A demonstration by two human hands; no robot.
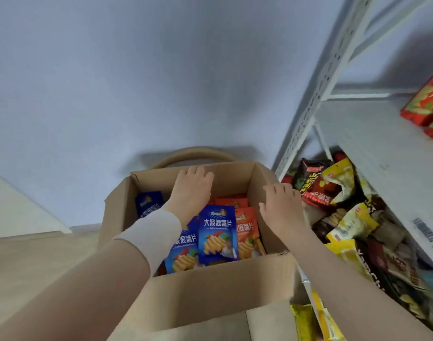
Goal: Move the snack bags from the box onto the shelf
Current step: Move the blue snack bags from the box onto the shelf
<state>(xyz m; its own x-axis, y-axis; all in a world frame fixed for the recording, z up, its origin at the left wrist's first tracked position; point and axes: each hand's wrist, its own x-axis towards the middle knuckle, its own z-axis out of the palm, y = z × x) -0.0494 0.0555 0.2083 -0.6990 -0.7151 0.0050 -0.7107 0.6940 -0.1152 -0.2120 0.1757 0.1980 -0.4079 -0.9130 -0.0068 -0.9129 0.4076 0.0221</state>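
An open cardboard box (210, 286) stands on the floor, filled with upright snack bags. Blue chip bags (218, 233) stand in front and orange ones (246, 223) behind them. My left hand (192, 190) reaches deep into the box, fingers pointing at its far wall; what the fingers hold cannot be seen. My right hand (282, 205) hovers over the box's right wall with fingers spread and holds nothing. The white metal shelf (373, 153) stands to the right.
The lower shelf level holds a heap of yellow, red and dark snack bags (346, 217). Red bags (424, 102) lie on the upper board. A blue-grey wall is behind the box, and a round tan rim (193, 153) shows beyond it.
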